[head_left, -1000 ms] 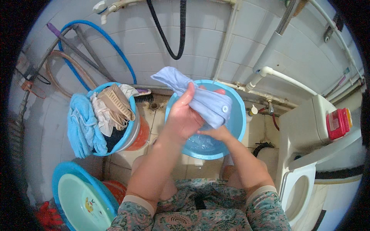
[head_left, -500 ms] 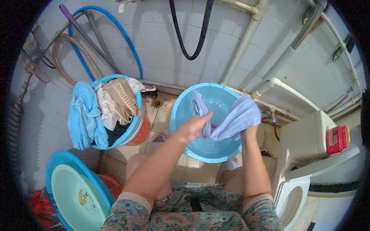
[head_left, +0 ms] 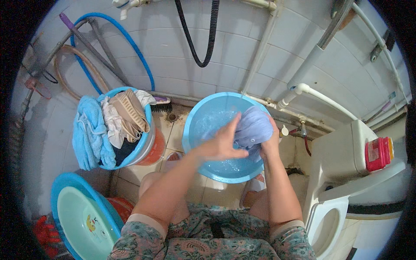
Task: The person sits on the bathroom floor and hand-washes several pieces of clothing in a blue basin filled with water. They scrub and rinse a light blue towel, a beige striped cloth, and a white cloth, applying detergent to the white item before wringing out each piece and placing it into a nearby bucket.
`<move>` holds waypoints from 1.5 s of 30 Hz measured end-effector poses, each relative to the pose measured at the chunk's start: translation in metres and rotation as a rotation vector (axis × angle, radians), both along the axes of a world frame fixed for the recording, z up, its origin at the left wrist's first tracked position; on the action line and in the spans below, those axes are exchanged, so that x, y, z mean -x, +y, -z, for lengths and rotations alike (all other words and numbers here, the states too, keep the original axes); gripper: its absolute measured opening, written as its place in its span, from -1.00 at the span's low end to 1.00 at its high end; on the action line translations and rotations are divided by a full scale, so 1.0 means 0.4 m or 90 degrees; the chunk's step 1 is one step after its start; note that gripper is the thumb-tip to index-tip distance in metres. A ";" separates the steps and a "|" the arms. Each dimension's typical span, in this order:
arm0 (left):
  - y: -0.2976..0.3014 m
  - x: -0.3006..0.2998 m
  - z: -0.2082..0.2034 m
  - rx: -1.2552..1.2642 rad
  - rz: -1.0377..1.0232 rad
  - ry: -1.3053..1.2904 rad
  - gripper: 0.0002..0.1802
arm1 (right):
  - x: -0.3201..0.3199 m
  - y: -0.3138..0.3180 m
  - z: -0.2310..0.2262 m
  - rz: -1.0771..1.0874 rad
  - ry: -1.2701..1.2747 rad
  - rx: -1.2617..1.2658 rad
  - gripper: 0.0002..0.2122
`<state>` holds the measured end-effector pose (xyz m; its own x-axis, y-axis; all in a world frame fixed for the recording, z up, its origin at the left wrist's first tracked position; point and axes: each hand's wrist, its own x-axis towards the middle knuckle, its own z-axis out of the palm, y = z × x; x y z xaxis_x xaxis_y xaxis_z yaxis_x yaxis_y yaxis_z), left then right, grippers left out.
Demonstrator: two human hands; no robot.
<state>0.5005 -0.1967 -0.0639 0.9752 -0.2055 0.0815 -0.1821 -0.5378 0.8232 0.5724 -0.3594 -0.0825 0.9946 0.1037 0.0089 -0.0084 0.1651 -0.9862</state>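
Hiding partly behind blue cloth (head_left: 255, 123), right hand (head_left: 271, 144), fingers' hold unclear; left hand (head_left: 222, 143), fingers spread

Pale tiled floor (head_left: 175, 139): orange bucket (head_left: 153, 149) stands at left, white toilet (head_left: 339, 149) at right, blue basin (head_left: 194, 165) between, its base hidden.

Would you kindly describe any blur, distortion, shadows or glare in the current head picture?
In the head view, the left hand looks blurred, the right hand crisper; the thin white pipe at right bends; soft shadows streak the tiled wall; glints dot the water.
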 end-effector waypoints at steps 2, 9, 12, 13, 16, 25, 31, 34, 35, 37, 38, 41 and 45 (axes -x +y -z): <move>-0.045 -0.006 0.029 -0.017 -0.042 -0.011 0.00 | 0.014 0.000 0.002 -0.026 0.027 -0.023 -0.63; 0.010 -0.051 0.013 0.269 -0.125 0.043 -0.38 | 0.014 -0.056 -0.058 -0.121 -0.267 0.464 -0.28; 0.036 -0.055 0.012 0.354 -0.076 0.069 -0.36 | 0.043 -0.034 -0.067 -0.252 -0.311 0.466 -0.07; 0.029 -0.052 0.012 0.363 -0.038 0.061 -0.34 | 0.057 -0.019 -0.057 -0.305 -0.267 0.407 -0.01; 0.026 -0.037 -0.002 0.375 0.021 0.052 -0.34 | 0.069 0.021 -0.077 -0.241 -0.229 0.433 -0.09; 0.136 -0.042 -0.021 0.148 -0.337 -0.123 -0.43 | -0.005 0.026 0.105 -0.113 -0.224 0.856 -0.32; 0.144 0.002 -0.056 -0.133 -0.244 -0.078 -0.51 | 0.032 0.106 0.346 -0.366 -0.182 1.102 -0.37; 0.147 0.029 -0.052 -0.263 -0.230 -0.081 -0.47 | 0.008 0.117 0.484 -0.364 -0.162 1.082 -0.36; 0.153 0.033 -0.044 -0.294 -0.227 -0.070 -0.45 | 0.005 0.134 0.484 -0.373 -0.143 1.082 -0.36; 0.153 0.050 -0.047 -0.303 -0.185 -0.032 -0.43 | 0.002 0.183 0.368 -0.405 -0.072 1.104 -0.35; 0.144 0.052 -0.048 -0.291 -0.163 -0.025 -0.43 | -0.006 0.194 0.300 -0.419 -0.020 1.127 -0.35; 0.147 0.056 -0.038 -0.278 -0.133 0.006 -0.44 | -0.042 0.153 0.413 -0.390 -0.092 1.036 -0.36; 0.158 0.058 -0.023 -0.334 -0.164 0.008 -0.50 | -0.038 0.101 0.329 -0.357 0.007 0.823 -0.41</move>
<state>0.4772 -0.1334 -0.0548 0.9994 0.0279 0.0213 0.0159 -0.9000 0.4357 0.5875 -0.3190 -0.2140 0.8184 0.4092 -0.4034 0.2215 -0.8724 -0.4357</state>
